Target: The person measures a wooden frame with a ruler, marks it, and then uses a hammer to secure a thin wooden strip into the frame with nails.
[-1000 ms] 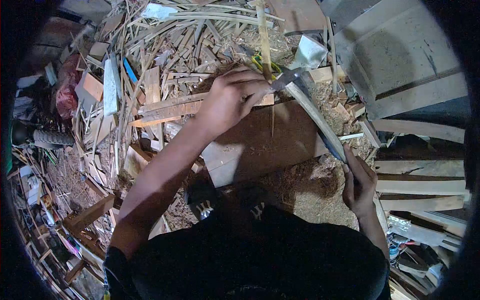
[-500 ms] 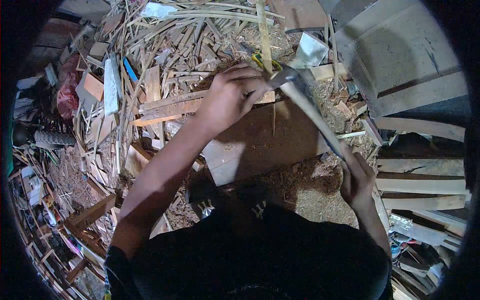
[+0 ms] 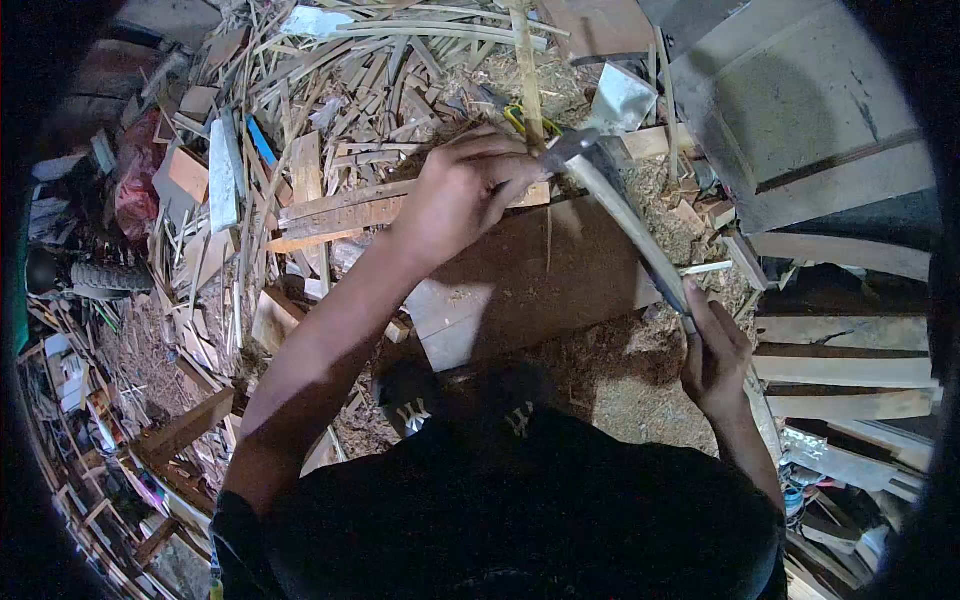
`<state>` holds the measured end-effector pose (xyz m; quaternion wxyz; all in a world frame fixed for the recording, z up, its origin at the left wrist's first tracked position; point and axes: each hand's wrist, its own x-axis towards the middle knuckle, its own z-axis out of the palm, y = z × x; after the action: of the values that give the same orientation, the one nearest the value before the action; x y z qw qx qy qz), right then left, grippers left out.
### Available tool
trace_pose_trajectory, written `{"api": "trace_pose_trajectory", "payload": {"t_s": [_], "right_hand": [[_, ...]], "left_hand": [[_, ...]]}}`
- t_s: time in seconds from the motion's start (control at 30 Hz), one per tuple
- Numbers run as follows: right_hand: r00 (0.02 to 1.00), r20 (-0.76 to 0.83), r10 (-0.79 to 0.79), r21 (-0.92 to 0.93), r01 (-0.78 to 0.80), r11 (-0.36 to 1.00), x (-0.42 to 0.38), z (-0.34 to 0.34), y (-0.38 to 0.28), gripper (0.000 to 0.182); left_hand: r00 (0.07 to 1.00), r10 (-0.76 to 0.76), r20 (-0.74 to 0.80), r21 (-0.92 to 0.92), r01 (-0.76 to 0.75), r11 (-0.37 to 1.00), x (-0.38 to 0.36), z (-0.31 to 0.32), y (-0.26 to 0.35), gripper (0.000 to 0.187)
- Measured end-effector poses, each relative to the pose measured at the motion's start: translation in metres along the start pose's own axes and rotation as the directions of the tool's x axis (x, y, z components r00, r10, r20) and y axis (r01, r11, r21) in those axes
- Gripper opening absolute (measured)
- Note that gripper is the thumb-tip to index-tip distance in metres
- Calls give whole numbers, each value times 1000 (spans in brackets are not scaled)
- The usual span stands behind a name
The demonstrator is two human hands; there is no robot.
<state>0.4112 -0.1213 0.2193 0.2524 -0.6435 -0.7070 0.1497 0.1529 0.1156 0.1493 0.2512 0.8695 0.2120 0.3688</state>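
My right hand (image 3: 716,358) is wrapped round the handle end of a hammer (image 3: 625,222), whose metal head lies up and to the left, beside the fingertips of my left hand (image 3: 468,195). The fingers of my left hand are pinched together; what they hold, if anything, is hidden. A long thin wooden strip (image 3: 527,75) stands out beyond the hammer head, with a yellow-and-black object (image 3: 515,118) next to it. Below my hands lies a brown board (image 3: 530,285), partly in shadow.
Wood strips and scraps (image 3: 380,75) cover the ground ahead and to the left. A white block (image 3: 624,97) lies beyond the hammer. Large panels (image 3: 800,110) stand at the upper right, with planks (image 3: 845,372) below them. A wheel (image 3: 108,276) is at the far left.
The hammer head has shifted slightly to the right, away from my left fingertips. Both hands have stayed nearly in place.
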Motion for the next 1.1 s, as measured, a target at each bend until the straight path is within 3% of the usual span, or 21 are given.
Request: {"api": "trace_pose_trajectory", "payload": {"t_s": [0.07, 0.13, 0.23, 0.27, 0.37, 0.57, 0.63, 0.67, 0.7, 0.77, 0.83, 0.9, 0.93, 0.97, 1.03, 1.1], "right_hand": [[1000, -9, -20, -11, 20, 1000, -3, -2, -2, 57], [991, -111, -74, -87, 64, 994, -11, -4, -3, 45], [981, -156, -111, -58, 103, 993, -21, 8, 8, 50], [1000, 12, 5, -21, -5, 1000, -19, 8, 11, 62], [998, 32, 58, -2, -58, 998, -12, 5, 0, 61], [962, -249, -114, -26, 111, 993, -20, 4, 6, 53], [989, -51, -136, -43, 134, 990, -18, 8, 15, 53], [975, 181, 133, -2, -135, 991, -15, 1, 5, 54], [975, 178, 132, -3, -133, 991, -14, 3, 3, 54], [1000, -3, 13, -27, -13, 1000, -11, 7, 3, 65], [999, -50, -19, -9, 18, 1000, -6, 0, -3, 64], [968, -231, -101, -55, 91, 994, -7, -4, -8, 49], [959, -272, -78, -34, 71, 997, -17, 0, -2, 61], [960, -271, -75, -33, 69, 997, -19, 4, 1, 61], [1000, 2, -4, -54, 4, 999, -16, 10, 9, 62], [999, 1, 49, 24, -49, 998, -12, 14, 6, 61]], "left_hand": [[1000, 22, -3, 8, -22, 1000, 2, -1, 1, 14], [999, 40, -10, 16, -40, 999, 3, -2, 2, 14], [1000, 7, 22, -2, -7, 1000, 2, -4, 3, 15], [999, 25, 43, 37, -26, 999, 3, -5, 3, 15], [998, 27, 64, 65, -31, 997, 5, -7, 2, 15], [1000, 30, -6, -5, -31, 1000, 3, 1, 2, 13], [1000, 10, -19, -22, -11, 1000, 4, 0, 2, 10], [999, 11, 41, 24, -12, 1000, 5, -2, 1, 13], [994, 9, 105, 69, -16, 998, 5, -4, 1, 15], [998, 5, 61, 59, -8, 998, 5, -4, 3, 16], [1000, 3, 23, 46, -4, 999, 5, -3, 4, 18], [999, -3, 39, 7, 3, 1000, 4, -4, 4, 15], [999, -6, 42, 5, 5, 1000, 2, -2, 4, 15], [999, -28, 30, -10, 28, 1000, 1, 0, 4, 16], [999, -46, 13, -21, 46, 999, 0, 1, 3, 18], [998, -13, 58, 17, 12, 1000, 1, -2, 1, 17]]}}
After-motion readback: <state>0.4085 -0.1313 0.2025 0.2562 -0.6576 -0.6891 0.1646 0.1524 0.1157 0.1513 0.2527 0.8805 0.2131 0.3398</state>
